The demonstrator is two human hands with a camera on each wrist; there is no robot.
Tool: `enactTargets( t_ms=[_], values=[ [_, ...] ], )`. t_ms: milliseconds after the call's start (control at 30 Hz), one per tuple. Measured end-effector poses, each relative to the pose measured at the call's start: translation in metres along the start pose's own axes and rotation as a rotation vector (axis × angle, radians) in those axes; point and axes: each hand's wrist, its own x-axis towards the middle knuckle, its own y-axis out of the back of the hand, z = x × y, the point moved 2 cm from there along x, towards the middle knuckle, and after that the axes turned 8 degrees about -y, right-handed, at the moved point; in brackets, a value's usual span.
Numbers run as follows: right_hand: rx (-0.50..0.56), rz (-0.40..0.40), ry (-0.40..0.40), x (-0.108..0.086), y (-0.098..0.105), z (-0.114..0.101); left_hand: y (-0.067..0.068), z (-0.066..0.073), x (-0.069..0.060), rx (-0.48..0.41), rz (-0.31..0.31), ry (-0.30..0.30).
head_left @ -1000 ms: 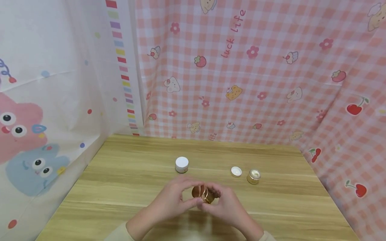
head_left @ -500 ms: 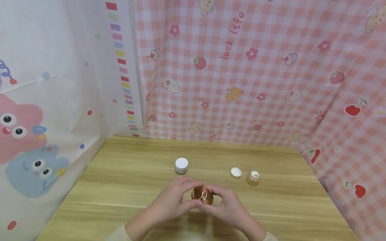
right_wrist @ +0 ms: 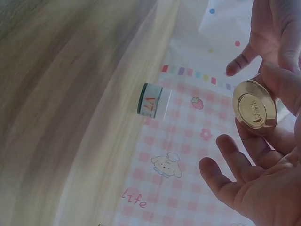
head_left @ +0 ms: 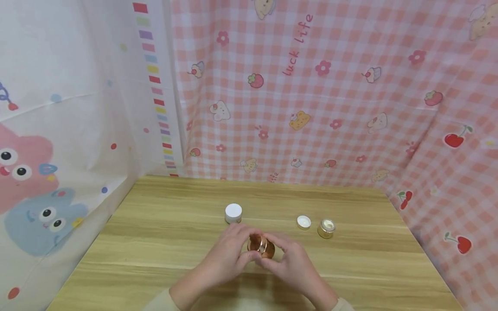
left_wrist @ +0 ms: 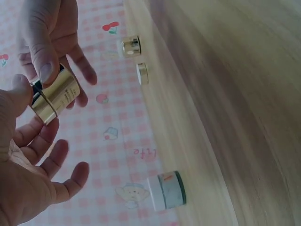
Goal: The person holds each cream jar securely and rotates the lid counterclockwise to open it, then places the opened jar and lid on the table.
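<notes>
Between both hands, off the table, is a small shiny gold cosmetic jar (head_left: pixel 261 246), tilted on its side. My left hand (head_left: pixel 229 251) pinches its left end, the lid side, between thumb and fingers. My right hand (head_left: pixel 291 258) grips the other end, the jar's body. A seam runs round the jar between the two hands in the left wrist view, and printing shows on the gold body (left_wrist: pixel 65 92). Stamped lettering is on its round base (right_wrist: pixel 254 110) in the right wrist view. The remaining fingers of both hands are spread away from the jar.
A white-lidded jar (head_left: pixel 233 213) stands on the wooden table (head_left: pixel 163 233) beyond my left hand. To the right lie a loose white lid (head_left: pixel 304 222), inside up, and an uncovered gold jar (head_left: pixel 326 229) with pale contents. Patterned cloths (head_left: pixel 272 103) hang behind and at the sides.
The gold jar stays between both hands and has shifted slightly, with the fingers changing position a little around it. The things on the table stand as before.
</notes>
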Motion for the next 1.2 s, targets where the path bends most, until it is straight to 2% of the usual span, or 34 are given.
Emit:
enactTargets(
  t_ms=[167,267,400,533,633,733,1033,1200],
  values=[
    [0.048,-0.011,-0.133,-0.0012,0.0011,0.0031,0.0008,-0.0027,-0.0026,-0.056,-0.009,0.046],
    [0.100,-0.018,-0.204,-0.0024,0.0022,0.0039,0.0011,-0.0027,-0.0050,-0.125,0.016,0.071],
    [0.193,-0.046,-0.232,-0.0035,0.0015,0.0029,0.0009,-0.0005,-0.0068,-0.221,0.051,0.090],
    [0.249,-0.054,-0.265,-0.0043,-0.0007,0.0021,0.0006,0.0018,-0.0069,-0.258,0.075,0.098],
    [0.236,-0.037,-0.301,-0.0048,-0.0011,0.0011,0.0002,0.0029,-0.0064,-0.252,0.087,0.089],
    [0.184,-0.019,-0.303,-0.0051,-0.0009,-0.0009,-0.0008,0.0034,-0.0063,-0.235,0.092,0.076],
    [0.046,0.033,-0.231,-0.0056,-0.0029,-0.0036,-0.0066,0.0018,-0.0069,-0.183,0.103,0.084],
    [0.004,0.077,-0.233,-0.0054,-0.0031,-0.0042,-0.0077,0.0023,-0.0062,-0.164,0.122,0.077]
  ],
)
